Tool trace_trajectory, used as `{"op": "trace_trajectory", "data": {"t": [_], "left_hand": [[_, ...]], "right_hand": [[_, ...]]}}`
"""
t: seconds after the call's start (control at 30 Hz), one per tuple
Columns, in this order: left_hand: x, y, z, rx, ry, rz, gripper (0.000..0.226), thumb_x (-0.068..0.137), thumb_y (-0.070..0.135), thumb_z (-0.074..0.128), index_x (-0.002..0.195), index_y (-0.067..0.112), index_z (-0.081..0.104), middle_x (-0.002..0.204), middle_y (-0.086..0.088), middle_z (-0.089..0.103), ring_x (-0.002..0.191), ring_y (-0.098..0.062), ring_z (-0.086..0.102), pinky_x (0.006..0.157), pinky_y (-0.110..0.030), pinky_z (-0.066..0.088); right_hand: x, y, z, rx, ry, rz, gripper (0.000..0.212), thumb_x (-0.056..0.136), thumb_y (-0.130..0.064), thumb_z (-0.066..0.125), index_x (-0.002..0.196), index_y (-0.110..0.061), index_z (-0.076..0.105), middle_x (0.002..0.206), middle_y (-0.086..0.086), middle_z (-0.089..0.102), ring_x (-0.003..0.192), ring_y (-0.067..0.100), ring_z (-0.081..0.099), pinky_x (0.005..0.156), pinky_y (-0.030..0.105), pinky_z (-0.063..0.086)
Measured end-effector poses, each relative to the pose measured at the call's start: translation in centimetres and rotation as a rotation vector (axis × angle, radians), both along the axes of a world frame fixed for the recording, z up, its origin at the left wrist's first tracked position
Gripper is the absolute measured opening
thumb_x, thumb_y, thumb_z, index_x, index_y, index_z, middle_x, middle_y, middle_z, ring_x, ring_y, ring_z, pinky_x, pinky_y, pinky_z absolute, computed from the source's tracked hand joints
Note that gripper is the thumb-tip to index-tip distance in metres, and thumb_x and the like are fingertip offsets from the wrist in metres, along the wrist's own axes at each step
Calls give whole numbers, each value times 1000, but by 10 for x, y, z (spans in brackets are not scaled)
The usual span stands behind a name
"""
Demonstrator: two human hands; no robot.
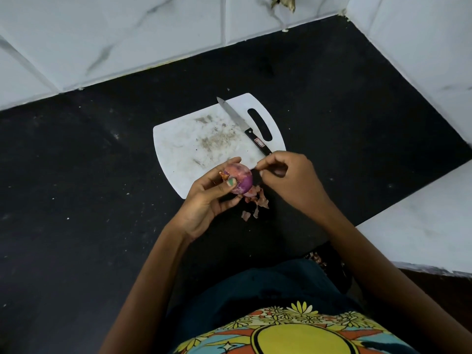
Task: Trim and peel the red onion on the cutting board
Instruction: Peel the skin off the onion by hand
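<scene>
My left hand [207, 200] holds a red onion [241, 178] just above the near edge of the white cutting board [194, 146]. The onion is partly peeled, with purple flesh showing on its right side and papery skin on its left. My right hand [288, 180] is right beside the onion, its fingertips pinched together; whether a bit of skin sits between them is hard to tell. A knife [245, 126] with a black handle lies on the board by the handle slot, its blade pointing away. Torn onion skins [255, 203] lie on the counter under my hands.
The black countertop [76, 175] runs to white marble-look tiled walls [127, 34] at the back and right. A white ledge [421, 221] juts in at the right. The board surface carries brownish stains.
</scene>
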State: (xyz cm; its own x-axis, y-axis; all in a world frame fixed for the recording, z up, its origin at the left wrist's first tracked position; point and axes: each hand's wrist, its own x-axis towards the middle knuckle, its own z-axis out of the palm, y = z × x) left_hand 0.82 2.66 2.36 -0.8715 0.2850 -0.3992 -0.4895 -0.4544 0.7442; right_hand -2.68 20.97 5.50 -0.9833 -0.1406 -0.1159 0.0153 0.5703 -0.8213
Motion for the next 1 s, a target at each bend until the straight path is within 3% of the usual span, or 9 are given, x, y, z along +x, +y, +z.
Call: {"op": "trace_trajectory", "data": {"t": [0.2,0.33,0.5,0.63,0.77,0.9,1.0], "left_hand": [[0,3,3,-35,34,-9,49,80,9,58,128,17,55,114,-3,64,89,-10,67,76,-22,56],[-1,4,5,-63,66,-7,49,81,10,57,129,16,54,109,-1,66,88,-9,66,76,-21,56],[0,4,7,-65,96,-27,51,80,8,57,131,14,53,118,-4,65,97,-17,66,81,-25,55],[-1,6,7,-92,99,-14,51,79,11,59,129,17,54,117,-3,65,97,-15,66,79,-24,55],[-4,4,8,-80,97,9,46,80,10,56,126,19,56,109,-3,67,87,-11,68,73,-22,56],[-5,4,9,-83,106,11,46,80,10,57,125,19,56,110,1,67,93,-15,67,75,-23,56],[-5,4,9,-74,100,23,45,80,9,57,124,19,57,112,2,66,96,-16,67,75,-22,57]], "right_hand": [[7,-8,17,-192,-81,177,22,78,-12,75,99,-11,69,89,-4,72,80,8,71,70,19,57],[6,-11,18,-194,-31,159,22,74,-8,77,95,-7,69,85,-6,73,78,3,69,71,15,54],[0,-8,13,-130,33,89,8,77,-2,69,83,-7,71,77,1,72,70,11,68,65,15,54],[0,-6,17,-164,-15,109,9,82,-8,68,90,-6,72,83,-2,72,76,6,69,67,14,54],[7,-7,19,-245,-60,192,26,77,-11,76,101,-5,67,94,0,71,81,9,71,67,17,55],[6,-11,13,-273,8,117,14,81,-4,71,94,1,67,92,7,69,78,8,69,63,20,57],[4,-12,8,-284,-19,36,10,83,-6,70,91,0,69,88,6,71,78,11,70,68,25,59]]}}
